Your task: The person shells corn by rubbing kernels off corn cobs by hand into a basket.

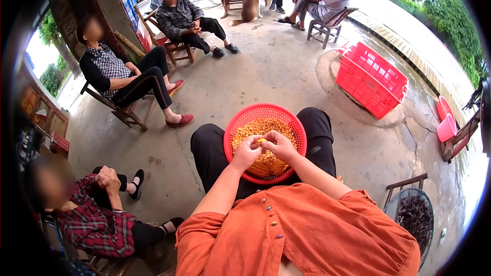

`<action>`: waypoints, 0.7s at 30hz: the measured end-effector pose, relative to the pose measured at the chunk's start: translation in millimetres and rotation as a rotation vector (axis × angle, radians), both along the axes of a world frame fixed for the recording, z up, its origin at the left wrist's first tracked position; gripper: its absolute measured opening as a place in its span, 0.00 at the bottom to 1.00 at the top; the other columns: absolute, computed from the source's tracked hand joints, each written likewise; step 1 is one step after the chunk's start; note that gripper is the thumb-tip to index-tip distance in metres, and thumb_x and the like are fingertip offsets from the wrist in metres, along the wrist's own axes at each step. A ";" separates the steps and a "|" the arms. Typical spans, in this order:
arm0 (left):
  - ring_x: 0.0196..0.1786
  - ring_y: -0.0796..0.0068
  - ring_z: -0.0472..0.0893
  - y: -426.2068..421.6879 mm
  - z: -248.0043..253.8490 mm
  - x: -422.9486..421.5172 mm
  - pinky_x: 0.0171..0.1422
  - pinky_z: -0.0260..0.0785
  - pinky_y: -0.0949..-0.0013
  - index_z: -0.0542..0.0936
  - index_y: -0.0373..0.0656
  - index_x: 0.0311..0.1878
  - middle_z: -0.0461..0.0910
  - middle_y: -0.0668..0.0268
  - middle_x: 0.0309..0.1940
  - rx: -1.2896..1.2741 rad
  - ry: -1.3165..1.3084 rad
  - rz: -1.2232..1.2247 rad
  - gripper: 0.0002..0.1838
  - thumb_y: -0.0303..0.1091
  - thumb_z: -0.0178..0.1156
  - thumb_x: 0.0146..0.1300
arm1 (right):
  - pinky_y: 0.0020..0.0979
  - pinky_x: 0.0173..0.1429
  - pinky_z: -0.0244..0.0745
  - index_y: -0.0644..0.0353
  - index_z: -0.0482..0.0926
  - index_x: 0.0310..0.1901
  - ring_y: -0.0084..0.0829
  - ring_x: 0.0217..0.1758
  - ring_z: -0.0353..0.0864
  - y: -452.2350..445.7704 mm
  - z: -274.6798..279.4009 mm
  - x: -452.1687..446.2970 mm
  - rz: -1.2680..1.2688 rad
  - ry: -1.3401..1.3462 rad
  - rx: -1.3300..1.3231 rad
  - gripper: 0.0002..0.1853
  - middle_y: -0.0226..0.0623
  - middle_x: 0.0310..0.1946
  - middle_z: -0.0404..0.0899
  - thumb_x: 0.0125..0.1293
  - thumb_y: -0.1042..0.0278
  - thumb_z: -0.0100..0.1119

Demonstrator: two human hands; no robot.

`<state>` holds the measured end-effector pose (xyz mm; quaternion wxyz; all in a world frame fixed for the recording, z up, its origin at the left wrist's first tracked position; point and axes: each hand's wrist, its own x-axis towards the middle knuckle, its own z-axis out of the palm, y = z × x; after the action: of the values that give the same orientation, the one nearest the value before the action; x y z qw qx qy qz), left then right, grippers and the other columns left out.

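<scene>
A red plastic basket (302, 135) with perforated sides rests on my lap between my knees. Loose yellow corn kernels (270, 166) fill its lower part. Over the middle of the basket, my left hand (245, 153) and my right hand (281, 146) meet with fingers pinched together. Between the fingertips a bit of yellow corn cob (261, 142) shows; most of it is covered by the fingers.
Ahead on the right stands a red plastic crate (368, 79). A round basket with dark contents (414, 217) is on a chair at my right. Several seated people are on the left and ahead. A dog (251, 4) sits among them. A pink bucket (447, 128) stands far right.
</scene>
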<state>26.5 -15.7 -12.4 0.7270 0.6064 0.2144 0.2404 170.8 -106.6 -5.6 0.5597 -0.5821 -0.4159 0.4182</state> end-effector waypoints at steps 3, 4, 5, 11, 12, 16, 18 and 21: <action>0.41 0.82 0.79 0.9 -2.7 -0.3 0.45 0.74 0.77 0.74 0.36 0.54 0.79 0.67 0.42 0.073 0.024 0.005 0.19 0.22 0.63 0.59 | 0.26 0.47 0.74 0.63 0.74 0.43 0.22 0.40 0.78 4.1 -13.8 4.1 0.006 0.008 0.019 0.09 0.31 0.36 0.76 0.64 0.69 0.59; 0.41 0.82 0.79 1.0 -3.4 -0.4 0.45 0.74 0.77 0.74 0.36 0.54 0.79 0.67 0.42 0.073 0.024 0.004 0.19 0.22 0.63 0.59 | 0.26 0.47 0.74 0.63 0.73 0.42 0.22 0.40 0.78 4.5 -16.8 5.0 -0.001 -0.013 0.025 0.08 0.31 0.36 0.76 0.63 0.71 0.58; 0.40 0.82 0.78 1.2 -4.0 -0.5 0.44 0.73 0.78 0.74 0.37 0.54 0.79 0.67 0.41 0.110 0.041 0.002 0.19 0.22 0.63 0.59 | 0.26 0.47 0.74 0.63 0.73 0.42 0.22 0.40 0.78 4.4 -19.7 6.2 -0.002 -0.013 0.025 0.08 0.31 0.36 0.76 0.63 0.71 0.58; 0.37 0.84 0.77 -3.0 4.1 -0.2 0.41 0.72 0.79 0.74 0.37 0.54 0.78 0.68 0.38 0.081 0.035 0.008 0.19 0.21 0.63 0.58 | 0.26 0.47 0.75 0.64 0.74 0.42 0.24 0.40 0.78 2.8 -15.3 6.1 0.011 0.134 0.012 0.08 0.32 0.37 0.76 0.61 0.75 0.56; 0.36 0.84 0.77 -4.5 9.3 -0.8 0.41 0.72 0.79 0.73 0.37 0.54 0.78 0.68 0.37 0.023 0.029 0.038 0.20 0.21 0.63 0.58 | 0.25 0.44 0.74 0.63 0.74 0.41 0.23 0.38 0.78 0.5 -7.5 4.6 -0.060 0.130 0.047 0.08 0.32 0.36 0.77 0.60 0.74 0.57; 0.34 0.85 0.75 -0.3 -3.3 0.2 0.38 0.71 0.79 0.74 0.37 0.53 0.76 0.70 0.35 0.118 0.044 0.078 0.20 0.22 0.65 0.57 | 0.23 0.41 0.74 0.63 0.78 0.39 0.20 0.35 0.78 -1.6 2.2 10.6 -0.111 0.067 0.026 0.07 0.30 0.32 0.79 0.60 0.71 0.62; 0.32 0.85 0.73 1.3 -10.0 2.2 0.37 0.70 0.79 0.74 0.37 0.51 0.74 0.71 0.33 0.210 0.072 0.111 0.19 0.23 0.66 0.56 | 0.22 0.42 0.73 0.62 0.80 0.35 0.17 0.34 0.77 -3.2 5.4 7.6 -0.097 -0.022 -0.031 0.06 0.27 0.30 0.80 0.60 0.69 0.63; 0.34 0.88 0.74 -3.9 5.8 -2.7 0.35 0.69 0.79 0.75 0.39 0.49 0.73 0.74 0.32 0.450 0.171 0.169 0.18 0.24 0.67 0.55 | 0.23 0.40 0.73 0.62 0.81 0.34 0.17 0.34 0.77 -3.3 12.7 -0.1 -0.101 -0.172 -0.109 0.09 0.27 0.29 0.81 0.58 0.66 0.66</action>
<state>23.8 -19.6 -6.6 0.5302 0.7510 0.2661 0.2900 170.6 -109.9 7.0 0.5101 -0.6656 -0.4090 0.3599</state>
